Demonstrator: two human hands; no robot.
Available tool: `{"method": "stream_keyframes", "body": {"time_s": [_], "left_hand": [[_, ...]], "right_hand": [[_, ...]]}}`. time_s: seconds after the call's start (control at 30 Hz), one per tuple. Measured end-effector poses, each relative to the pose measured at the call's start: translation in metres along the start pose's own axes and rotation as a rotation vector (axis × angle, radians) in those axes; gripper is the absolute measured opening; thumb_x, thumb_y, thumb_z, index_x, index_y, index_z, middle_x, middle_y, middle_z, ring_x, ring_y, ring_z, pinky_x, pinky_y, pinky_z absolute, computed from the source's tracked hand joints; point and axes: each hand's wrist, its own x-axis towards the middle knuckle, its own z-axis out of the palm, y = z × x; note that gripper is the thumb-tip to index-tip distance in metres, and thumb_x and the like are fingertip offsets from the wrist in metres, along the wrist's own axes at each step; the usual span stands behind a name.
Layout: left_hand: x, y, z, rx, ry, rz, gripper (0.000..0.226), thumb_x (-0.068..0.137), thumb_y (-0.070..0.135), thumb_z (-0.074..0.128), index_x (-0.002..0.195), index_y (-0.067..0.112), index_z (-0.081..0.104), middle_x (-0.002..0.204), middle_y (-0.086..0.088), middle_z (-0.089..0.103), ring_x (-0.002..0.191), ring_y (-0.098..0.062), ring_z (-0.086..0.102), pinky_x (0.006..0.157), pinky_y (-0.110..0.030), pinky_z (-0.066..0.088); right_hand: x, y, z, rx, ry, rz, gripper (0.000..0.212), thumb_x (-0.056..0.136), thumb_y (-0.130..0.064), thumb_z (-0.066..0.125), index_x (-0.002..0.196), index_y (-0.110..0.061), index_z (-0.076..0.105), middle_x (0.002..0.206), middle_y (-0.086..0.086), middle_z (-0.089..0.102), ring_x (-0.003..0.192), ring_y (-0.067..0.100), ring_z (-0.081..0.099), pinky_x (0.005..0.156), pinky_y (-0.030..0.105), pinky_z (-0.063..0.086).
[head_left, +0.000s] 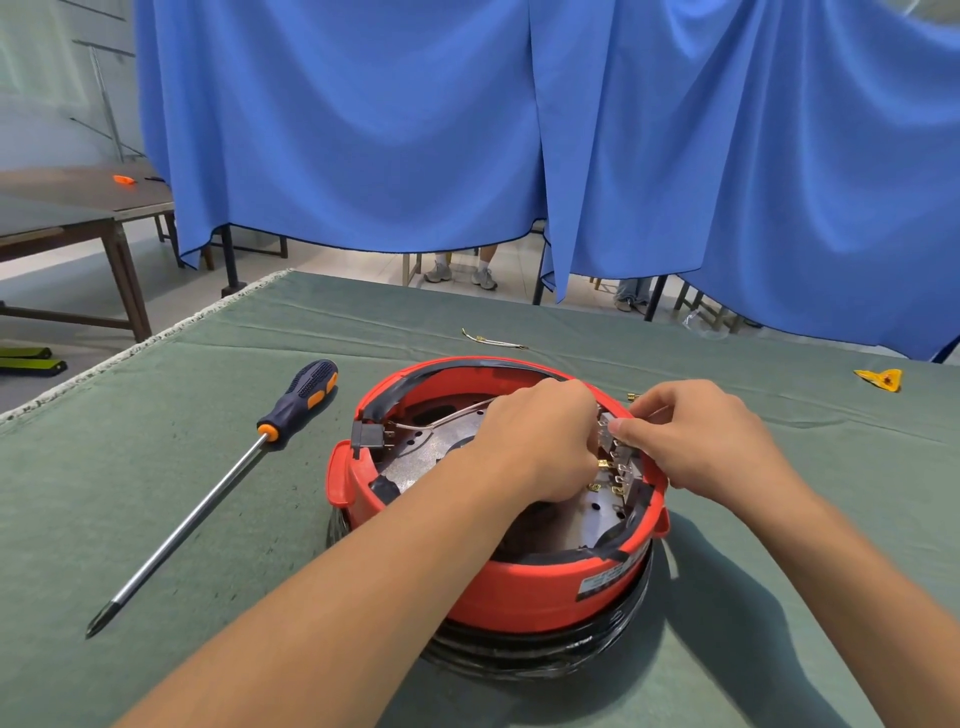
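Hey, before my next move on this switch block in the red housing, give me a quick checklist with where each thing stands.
1. Grip: the right hand pinches the switch block: ok.
2. Hold of the left hand at the block: cannot tell, its fingertips are hidden.
3. Base: the red housing rests open side up on the green cloth: ok.
4. Tool: the screwdriver lies free on the cloth, left of the housing: ok.
5. The brass terminals all free of wires: cannot tell.
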Motion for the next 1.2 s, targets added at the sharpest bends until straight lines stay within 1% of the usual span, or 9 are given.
{"method": "stream_keyframes", "body": {"time_s": [0.27,0.53,0.63,0.7,0.77,0.87,1.07,1.13,1.2], "left_hand": [[0.001,0.001,0.003,0.028,0.004,0.014,0.015,0.079,0.016,0.064,0.092,0.015,0.072,0.093,-0.005,0.069,0.086,-0.029,0.061,0.065,-0.034,0.039],[0.0,0.002,0.003,0.032,0.02,0.017,0.016,0.079,0.017,0.064,0.093,0.015,0.071,0.099,-0.007,0.067,0.089,-0.032,0.06,0.065,-0.033,0.037],[0.001,0.002,0.003,0.031,0.021,0.021,0.016,0.079,0.017,0.064,0.093,0.014,0.071,0.098,-0.007,0.067,0.088,-0.032,0.061,0.064,-0.033,0.036],[0.001,0.002,0.003,0.036,0.025,0.027,0.017,0.079,0.018,0.063,0.094,0.014,0.071,0.097,-0.007,0.066,0.088,-0.033,0.06,0.064,-0.032,0.036],[0.0,0.003,0.002,0.043,0.032,0.036,0.013,0.079,0.017,0.062,0.089,0.012,0.069,0.09,-0.005,0.063,0.082,-0.032,0.058,0.063,-0.032,0.035],[0.0,0.005,0.002,0.061,0.044,0.061,0.007,0.079,0.016,0.06,0.084,0.015,0.065,0.078,-0.002,0.051,0.07,-0.028,0.047,0.061,-0.032,0.033],[0.002,0.004,0.002,0.023,0.034,0.041,0.007,0.079,0.015,0.059,0.072,0.015,0.058,0.062,0.0,0.041,0.068,-0.028,0.044,0.059,-0.031,0.031],[0.002,0.005,0.003,0.029,0.033,0.048,0.012,0.079,0.015,0.059,0.069,0.017,0.052,0.06,0.001,0.039,0.068,-0.028,0.043,0.06,-0.031,0.032],[0.002,0.005,0.003,0.029,0.027,0.052,0.012,0.078,0.016,0.06,0.069,0.017,0.052,0.06,0.001,0.04,0.067,-0.029,0.044,0.06,-0.031,0.032]], "right_hand": [[0.001,0.001,0.001,-0.021,0.011,0.0,0.019,0.082,-0.048,0.066,0.077,-0.031,0.061,0.076,-0.011,0.066,0.079,0.017,0.063,0.066,0.031,0.048],[-0.001,0.0,0.002,-0.037,0.053,-0.022,0.019,0.083,-0.044,0.066,0.072,-0.029,0.063,0.061,-0.015,0.064,0.07,0.01,0.059,0.06,0.029,0.041],[-0.003,0.0,0.004,-0.061,0.08,-0.045,0.02,0.084,-0.044,0.064,0.071,-0.029,0.062,0.062,-0.013,0.064,0.073,0.014,0.061,0.061,0.03,0.043],[-0.006,0.0,0.007,-0.081,0.108,-0.066,0.019,0.086,-0.043,0.061,0.073,-0.029,0.062,0.068,-0.008,0.066,0.077,0.02,0.062,0.064,0.031,0.045],[-0.008,-0.001,0.009,-0.109,0.146,-0.087,0.018,0.087,-0.043,0.059,0.077,-0.029,0.063,0.073,-0.006,0.067,0.081,0.023,0.062,0.063,0.031,0.042],[-0.009,-0.002,0.011,-0.128,0.183,-0.097,0.018,0.087,-0.042,0.058,0.08,-0.027,0.066,0.075,-0.002,0.068,0.082,0.026,0.061,0.062,0.031,0.038],[-0.01,-0.004,0.012,-0.124,0.201,-0.106,0.019,0.087,-0.039,0.058,0.083,-0.024,0.069,0.08,0.002,0.07,0.084,0.029,0.061,0.064,0.032,0.039],[-0.01,-0.004,0.012,-0.125,0.208,-0.107,0.02,0.087,-0.039,0.058,0.083,-0.023,0.069,0.081,0.003,0.07,0.085,0.029,0.061,0.064,0.032,0.04],[-0.009,-0.003,0.013,-0.133,0.214,-0.114,0.021,0.087,-0.039,0.058,0.083,-0.022,0.07,0.079,0.003,0.07,0.084,0.03,0.061,0.063,0.032,0.039]]}}
